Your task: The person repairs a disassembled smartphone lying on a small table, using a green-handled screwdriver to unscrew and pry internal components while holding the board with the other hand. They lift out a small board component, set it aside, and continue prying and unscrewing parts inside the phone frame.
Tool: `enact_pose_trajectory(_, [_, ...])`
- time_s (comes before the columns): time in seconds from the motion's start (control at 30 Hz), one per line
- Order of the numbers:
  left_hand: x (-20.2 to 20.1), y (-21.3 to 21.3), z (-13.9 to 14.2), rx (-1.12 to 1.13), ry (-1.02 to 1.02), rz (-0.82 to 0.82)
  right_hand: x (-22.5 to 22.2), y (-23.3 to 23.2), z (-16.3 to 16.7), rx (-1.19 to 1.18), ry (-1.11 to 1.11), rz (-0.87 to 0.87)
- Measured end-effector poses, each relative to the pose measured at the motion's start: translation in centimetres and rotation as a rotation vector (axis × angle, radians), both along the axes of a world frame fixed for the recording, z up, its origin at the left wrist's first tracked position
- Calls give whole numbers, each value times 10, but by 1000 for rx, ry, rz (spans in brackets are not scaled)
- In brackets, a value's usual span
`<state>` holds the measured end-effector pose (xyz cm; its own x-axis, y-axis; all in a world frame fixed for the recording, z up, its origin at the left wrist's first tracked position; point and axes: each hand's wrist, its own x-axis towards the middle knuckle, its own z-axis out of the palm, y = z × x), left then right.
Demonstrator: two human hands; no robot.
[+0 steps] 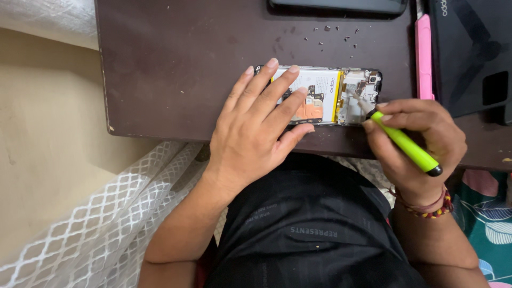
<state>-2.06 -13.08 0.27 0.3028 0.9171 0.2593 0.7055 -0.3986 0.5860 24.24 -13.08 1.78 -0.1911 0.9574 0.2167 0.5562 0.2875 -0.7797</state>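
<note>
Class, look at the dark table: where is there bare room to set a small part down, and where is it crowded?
Bare room: the wide stretch of the table left of the opened phone, up to the far edge. Crowded: the right side, where the right hand with the green screwdriver, loose screws, a pink tool and a black case sit close.

A dark brown table (176, 64) with a worn, chipped near edge fills the upper middle of the view. To its left, a plain beige floor (48, 160) lies in soft, even light. A white cloth with a lattice pattern (112, 224) spreads across the lower left, and another pale fabric (48, 21) shows at the top left corner. At the lower right, a teal floral fabric (488, 224) peeks in.
</note>
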Motion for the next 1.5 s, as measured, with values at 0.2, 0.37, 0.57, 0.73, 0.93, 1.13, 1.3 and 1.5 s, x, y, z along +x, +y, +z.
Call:
enact_pose_trajectory(0.2, [1,1,0,2,0,0,-3,2,2,4,-9,14])
enact_pose_trajectory(0.37, [1,0,-1,4,0,0,-2,1,1,15,-38,4])
enact_pose_trajectory(0.57, [1,0,-1,5,-4,1,-3,3,3,29,-34,-6])
enact_pose_trajectory(0.73, [1,0,-2,8,-4,1,3,0,1,15,152,-63])
enact_pose_trajectory(0.93, [0,0,-2,5,-8,-4,20,-1,-23,125,521,-29])
enact_pose_trajectory(1.13, [0,1,-1,10,-6,-2,20,12,2,128,-121,-10])
enact_pose_trajectory(1.3, [0,1,0,6,-14,0,-8,28,26,91,-466,49])
enact_pose_trajectory(1.5, [1,1,0,-1,-15,2,-25,37,24,93,-529,50])
